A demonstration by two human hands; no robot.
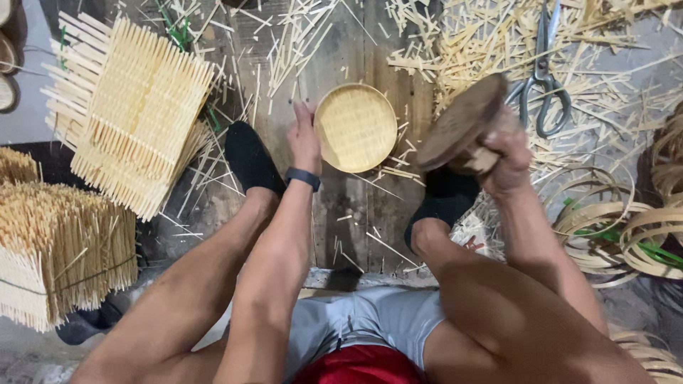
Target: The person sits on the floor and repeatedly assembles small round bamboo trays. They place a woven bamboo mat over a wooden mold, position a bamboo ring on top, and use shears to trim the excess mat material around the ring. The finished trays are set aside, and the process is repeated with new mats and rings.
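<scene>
A small round woven bamboo tray (356, 128) lies on a wooden board (356, 206) on the floor between my feet. My left hand (304, 139) rests against the tray's left rim, fingers pointing away from me; a dark band is on that wrist. My right hand (501, 153) is raised to the right of the tray and grips a round, dark wooden block (461, 121) by its thick handle, the flat disc face tilted toward the tray. The block hangs above the board, apart from the tray.
Large metal scissors (544, 78) lie among bamboo scraps at the upper right. Stacked woven bamboo mats (135, 114) and a bundle of sticks (57, 249) sit on the left. Bent bamboo hoops (619, 227) pile up at the right. My black-socked feet (249, 160) flank the board.
</scene>
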